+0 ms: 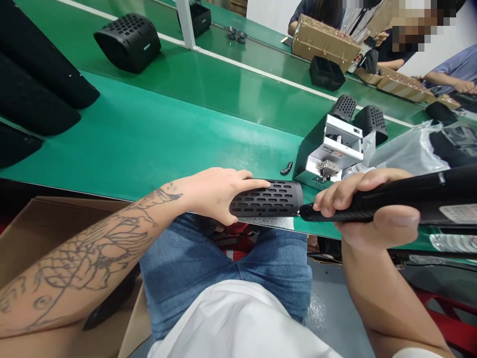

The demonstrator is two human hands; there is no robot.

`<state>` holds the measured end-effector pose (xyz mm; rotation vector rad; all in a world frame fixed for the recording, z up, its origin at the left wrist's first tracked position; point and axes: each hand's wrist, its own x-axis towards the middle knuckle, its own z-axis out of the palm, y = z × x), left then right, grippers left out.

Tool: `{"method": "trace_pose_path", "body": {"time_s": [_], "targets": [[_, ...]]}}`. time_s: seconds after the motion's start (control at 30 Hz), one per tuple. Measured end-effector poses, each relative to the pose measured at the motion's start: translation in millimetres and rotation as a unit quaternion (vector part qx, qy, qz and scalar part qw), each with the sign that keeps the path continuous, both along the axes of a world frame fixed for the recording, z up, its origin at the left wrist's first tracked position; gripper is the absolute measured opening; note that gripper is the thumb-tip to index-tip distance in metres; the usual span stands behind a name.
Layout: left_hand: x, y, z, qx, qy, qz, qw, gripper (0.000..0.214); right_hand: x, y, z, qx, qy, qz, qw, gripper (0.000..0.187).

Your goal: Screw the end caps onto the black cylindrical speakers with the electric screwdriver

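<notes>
The black perforated housing (270, 200) lies along the near edge of the green surface (167, 134), the left hand's (218, 191) fingers and thumb grasping its left end. The right hand (367, 209) clasps a black power screwdriver (443, 189), tip at the housing's right end — contact is hard to judge. Room stretches leftward — a silver-fronted machine (333, 154) crowds the right.

Perf. housing (274, 200) pt. hidden by L hand (221, 191); blk tool (428, 196) cut by R edge, label (459, 214) illegible
</notes>
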<state>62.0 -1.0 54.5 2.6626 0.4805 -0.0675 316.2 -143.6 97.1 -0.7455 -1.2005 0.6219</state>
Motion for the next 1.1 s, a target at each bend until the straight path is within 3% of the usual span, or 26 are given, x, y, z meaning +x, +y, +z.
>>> {"method": "trace_pose_path", "body": {"time_s": [0.6,0.8,0.87,1.0,1.1], "targets": [[0.4,-0.9,0.4,-0.009,0.000,0.003,1.000,0.106,-2.3,2.8,-6.7,-0.019,-0.027,0.072,0.997,0.024],[4.8,-4.6,5.1,-0.010,0.015,0.013,1.000,0.110,26.4,-2.6,13.8,-0.019,-0.048,0.072,0.996,0.031],[8.1,-6.7,4.7,-0.005,0.014,0.010,1.000,0.110,45.2,6.0,22.2,-0.013,-0.046,0.021,0.999,0.037],[17.9,-11.5,4.5,0.013,0.011,0.006,1.000,0.110,75.3,43.2,17.4,0.046,-0.012,-0.213,0.976,0.029],[19.4,-14.2,7.4,0.014,0.006,0.010,1.000,0.111,87.7,65.8,-0.7,0.050,-0.037,-0.264,0.963,0.021]]}}
